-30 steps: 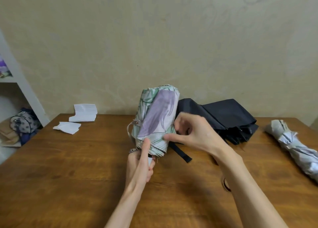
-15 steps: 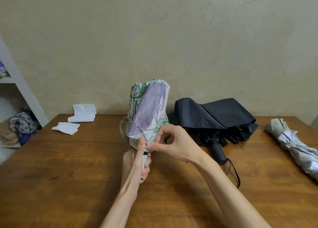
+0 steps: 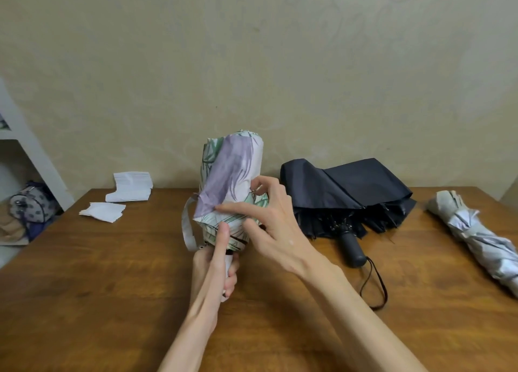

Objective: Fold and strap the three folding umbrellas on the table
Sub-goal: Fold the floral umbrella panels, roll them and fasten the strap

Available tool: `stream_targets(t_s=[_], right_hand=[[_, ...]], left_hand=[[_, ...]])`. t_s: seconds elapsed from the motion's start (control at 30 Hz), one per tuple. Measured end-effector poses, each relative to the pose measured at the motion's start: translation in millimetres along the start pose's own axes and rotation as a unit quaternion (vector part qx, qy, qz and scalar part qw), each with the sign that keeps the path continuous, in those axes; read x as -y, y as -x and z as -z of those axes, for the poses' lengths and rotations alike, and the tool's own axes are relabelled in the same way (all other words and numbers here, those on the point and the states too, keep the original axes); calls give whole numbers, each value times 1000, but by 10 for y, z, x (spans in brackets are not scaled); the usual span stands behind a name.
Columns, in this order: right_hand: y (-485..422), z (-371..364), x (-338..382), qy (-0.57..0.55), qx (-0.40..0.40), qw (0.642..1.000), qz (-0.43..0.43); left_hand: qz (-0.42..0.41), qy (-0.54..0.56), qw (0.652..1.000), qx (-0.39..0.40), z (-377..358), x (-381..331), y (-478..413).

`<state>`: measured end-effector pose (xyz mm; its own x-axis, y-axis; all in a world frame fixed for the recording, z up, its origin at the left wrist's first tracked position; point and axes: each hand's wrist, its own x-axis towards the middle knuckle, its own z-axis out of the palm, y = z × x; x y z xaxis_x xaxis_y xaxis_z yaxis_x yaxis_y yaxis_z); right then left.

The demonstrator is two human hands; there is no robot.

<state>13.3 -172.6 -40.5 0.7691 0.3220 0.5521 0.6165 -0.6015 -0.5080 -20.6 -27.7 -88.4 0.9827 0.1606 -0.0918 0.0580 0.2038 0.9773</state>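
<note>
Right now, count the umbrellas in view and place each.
3. The floral umbrella is upright at centre, gripped by the left hand; the black umbrella lies to its right; the silver umbrella lies at the right edge of the table. None seems hidden.

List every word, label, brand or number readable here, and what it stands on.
None can be read.
The flowered umbrella shows only a leaf and purple print, no letters.
The black umbrella and the grey umbrella show no logo.
The white papers look blank from here.
The spotted bag is too small to tell.
</note>
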Motion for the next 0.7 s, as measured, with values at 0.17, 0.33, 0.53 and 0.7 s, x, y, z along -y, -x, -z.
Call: stream_targets(t_s=[0.17, 0.33, 0.53, 0.7], right_hand=[[-115, 171, -43, -200, -164, 957, -135], [-167, 347, -60, -346, -156, 882, -280], [-165, 310, -115, -374, -257, 833, -316], [-181, 205, -174, -323, -307, 818, -363]], left_hand=[[-23, -43, 998, 31, 29, 8, 10], [-82, -111, 982, 126, 27, 48, 48], [-102, -158, 973, 138, -41, 51, 101], [-94, -302, 948, 20, -115, 115, 114]])
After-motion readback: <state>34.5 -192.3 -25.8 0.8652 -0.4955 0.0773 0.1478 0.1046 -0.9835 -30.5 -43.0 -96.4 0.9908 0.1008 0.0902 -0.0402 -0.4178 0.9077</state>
